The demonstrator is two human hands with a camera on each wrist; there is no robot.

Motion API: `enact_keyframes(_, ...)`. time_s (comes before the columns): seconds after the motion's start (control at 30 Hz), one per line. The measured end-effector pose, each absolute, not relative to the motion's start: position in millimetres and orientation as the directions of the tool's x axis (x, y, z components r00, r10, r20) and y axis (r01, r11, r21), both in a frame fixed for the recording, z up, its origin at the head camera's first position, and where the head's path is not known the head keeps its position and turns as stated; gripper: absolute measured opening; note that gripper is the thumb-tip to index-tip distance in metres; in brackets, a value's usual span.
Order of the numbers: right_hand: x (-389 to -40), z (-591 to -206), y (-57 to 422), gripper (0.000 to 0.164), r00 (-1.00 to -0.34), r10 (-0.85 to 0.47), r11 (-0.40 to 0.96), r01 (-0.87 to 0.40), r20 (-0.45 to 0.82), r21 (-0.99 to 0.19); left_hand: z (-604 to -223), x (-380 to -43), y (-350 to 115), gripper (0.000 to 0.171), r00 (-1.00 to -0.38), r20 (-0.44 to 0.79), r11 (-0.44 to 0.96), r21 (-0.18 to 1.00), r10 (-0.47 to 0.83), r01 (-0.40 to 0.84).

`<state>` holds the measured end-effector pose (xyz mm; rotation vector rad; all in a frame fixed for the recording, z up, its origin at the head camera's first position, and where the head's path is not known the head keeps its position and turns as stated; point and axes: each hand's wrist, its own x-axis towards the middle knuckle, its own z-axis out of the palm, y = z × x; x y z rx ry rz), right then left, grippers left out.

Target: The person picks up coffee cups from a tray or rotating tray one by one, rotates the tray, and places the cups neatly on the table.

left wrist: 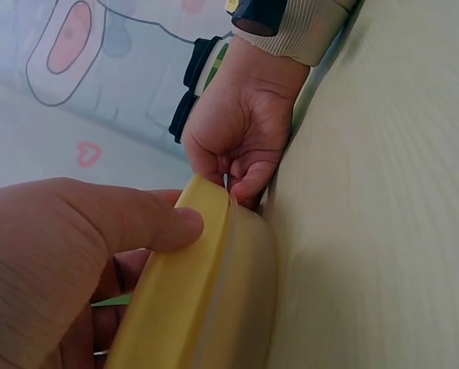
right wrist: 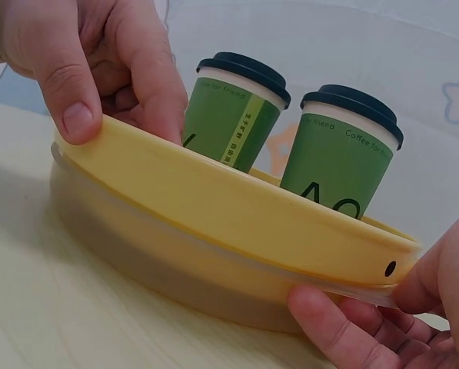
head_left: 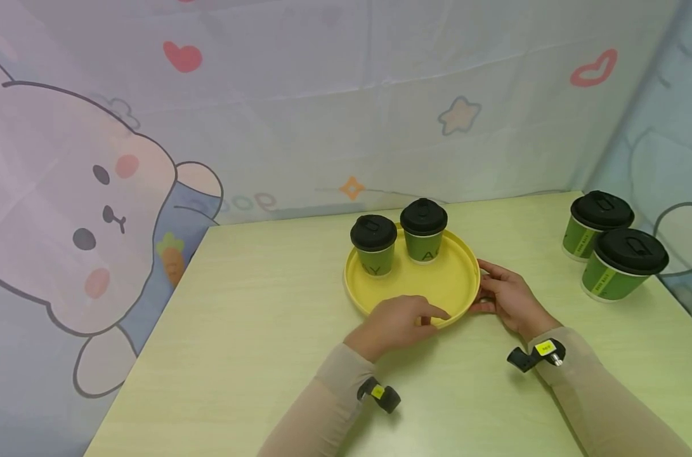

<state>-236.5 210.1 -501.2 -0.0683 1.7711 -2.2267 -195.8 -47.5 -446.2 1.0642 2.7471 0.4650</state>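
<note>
Gripping the near rim of a round yellow tray (head_left: pixel 437 289), the left hand (head_left: pixel 397 324) sets its thumb against the outer wall with its other fingers over the inside, only the wall lying between them. The right hand (head_left: pixel 511 298) pinches the tray's right edge, thumb at the rim and fingers curled against the lower wall, as the right wrist view shows. The tray lies toward the rear middle of the pale tabletop (head_left: pixel 254 304). Toward its left and far side stand two upright, black-lidded green cups: the left cup (head_left: pixel 374 247) and, just beside it and slightly farther back, the right cup (head_left: pixel 424 233). Dark lettering marks both. Well apart, near the tabletop's right edge, two more lidded green cups stand close together, the nearer cup (head_left: pixel 624 265) partly hiding the farther cup (head_left: pixel 594 219) in the head view. Behind rises a printed backdrop (head_left: pixel 323 127) with hearts and a star.
</note>
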Motion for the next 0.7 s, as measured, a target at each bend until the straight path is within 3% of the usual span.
enact_keyframes(0.7, -235.9, -500.6, 208.2, 0.058, -0.959, -0.245, -0.163, 0.187, -0.143, -0.969, -445.3, -197.3, -66.8, 0.029, -0.660, 0.022, 0.614, 0.344, 0.751, 0.710)
